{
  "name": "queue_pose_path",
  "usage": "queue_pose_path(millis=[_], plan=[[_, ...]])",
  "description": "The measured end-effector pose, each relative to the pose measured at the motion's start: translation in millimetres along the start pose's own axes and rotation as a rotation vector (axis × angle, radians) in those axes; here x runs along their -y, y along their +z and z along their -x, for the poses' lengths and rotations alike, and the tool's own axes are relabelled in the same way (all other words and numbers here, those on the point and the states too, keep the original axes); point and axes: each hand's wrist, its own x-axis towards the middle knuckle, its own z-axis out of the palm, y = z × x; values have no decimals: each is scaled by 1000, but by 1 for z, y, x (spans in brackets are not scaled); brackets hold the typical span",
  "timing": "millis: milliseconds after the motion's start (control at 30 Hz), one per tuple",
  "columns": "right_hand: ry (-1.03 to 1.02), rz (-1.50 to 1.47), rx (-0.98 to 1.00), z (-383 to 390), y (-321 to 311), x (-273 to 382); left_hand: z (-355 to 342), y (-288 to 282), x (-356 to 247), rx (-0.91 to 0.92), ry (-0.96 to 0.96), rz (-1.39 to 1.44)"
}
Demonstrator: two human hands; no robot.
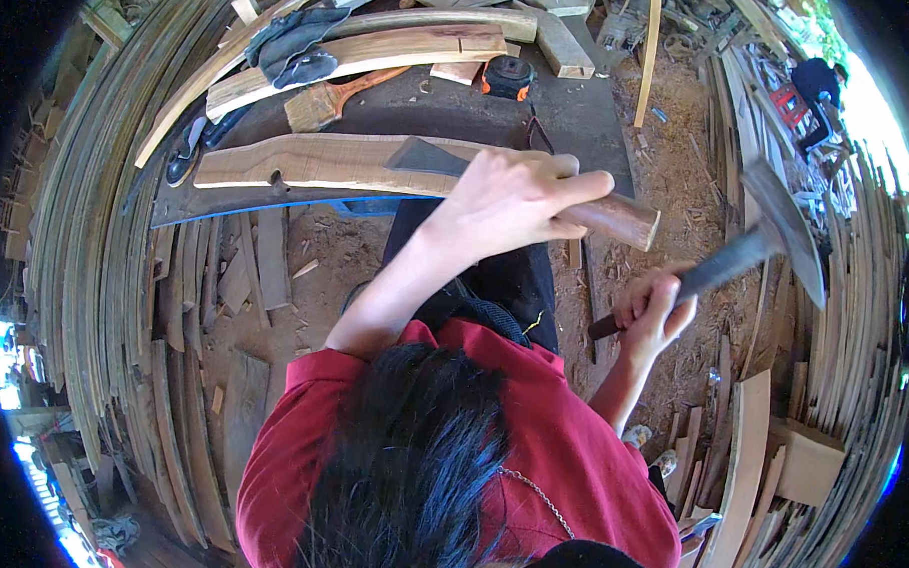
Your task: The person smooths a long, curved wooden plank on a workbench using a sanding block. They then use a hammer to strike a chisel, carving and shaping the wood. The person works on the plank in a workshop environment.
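My left hand [517, 201] grips the wooden handle of a wide-bladed chisel [424, 157], whose metal blade lies at the upper surface of a pale, curved wooden board [238, 168] on the dark workbench [580, 128]. The handle's end sticks out to the right past my fingers. Lower and further right, my right hand [654, 306] is closed round the dark handle of a hammer [789, 231], its metal head raised out to the right, away from the chisel. Where the blade's edge meets the board is too small to make out exactly.
Behind the board lie a brush [315, 107], a grey glove [293, 43], a tape measure [507, 78], a dark tool [194, 140] and curved wood pieces [403, 52]. Long planks [85, 251] line both sides. Offcuts [265, 257] litter the floor. A person [817, 91] is at the upper right.
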Motion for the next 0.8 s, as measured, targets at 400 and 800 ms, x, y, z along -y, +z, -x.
queue_pose_path(millis=[400,800], plan=[[-148,-138,-76,8,6,10,9,13,8,-319,-291,17],[52,-20,126,37,22,-12,18,-3,21,-321,-319,36]])
